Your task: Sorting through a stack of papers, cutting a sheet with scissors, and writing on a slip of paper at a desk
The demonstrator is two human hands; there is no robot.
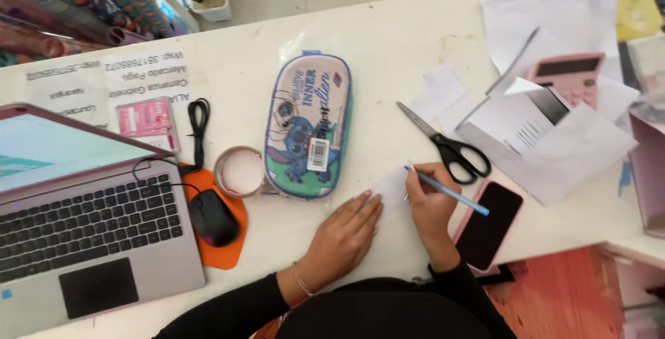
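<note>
My right hand grips a light blue pen, its tip resting on a small white slip of paper near the table's front edge. My left hand lies flat with fingers spread, pressing the slip's lower left corner. A bracelet sits on that wrist. Black scissors lie just beyond my right hand. A dark phone in a pink case lies to its right.
A blue cartoon pencil case, a tape roll, a black mouse on an orange pad and an open laptop sit to the left. Loose papers and a pink calculator lie at right.
</note>
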